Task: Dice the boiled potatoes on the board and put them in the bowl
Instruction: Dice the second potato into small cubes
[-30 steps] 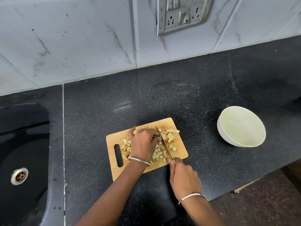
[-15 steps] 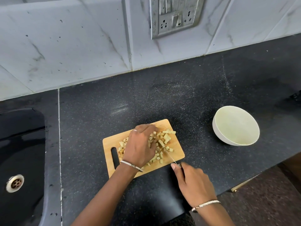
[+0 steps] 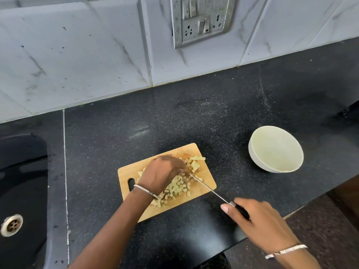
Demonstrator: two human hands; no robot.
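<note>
A wooden cutting board (image 3: 204,191) lies on the black counter with several pale diced potato pieces (image 3: 178,188) spread over it. My left hand (image 3: 162,174) rests on the pile, fingers curved down over the pieces, and hides the ones beneath it. My right hand (image 3: 258,222) grips the black handle of a knife (image 3: 208,188) off the board's near right corner. The thin blade slants up-left, its tip among the potato pieces. A white bowl (image 3: 252,152) stands to the right of the board, and nothing shows inside it.
A black sink (image 3: 23,191) with a metal drain (image 3: 11,225) lies at the left. A tiled wall with a switch-and-socket plate (image 3: 202,20) runs behind the counter. The counter's front edge cuts diagonally at the lower right, above a brown floor (image 3: 320,230).
My right hand has drawn back toward the lower right, pulling the knife so that only its tip stays on the board. My left hand has shifted up over the pile.
</note>
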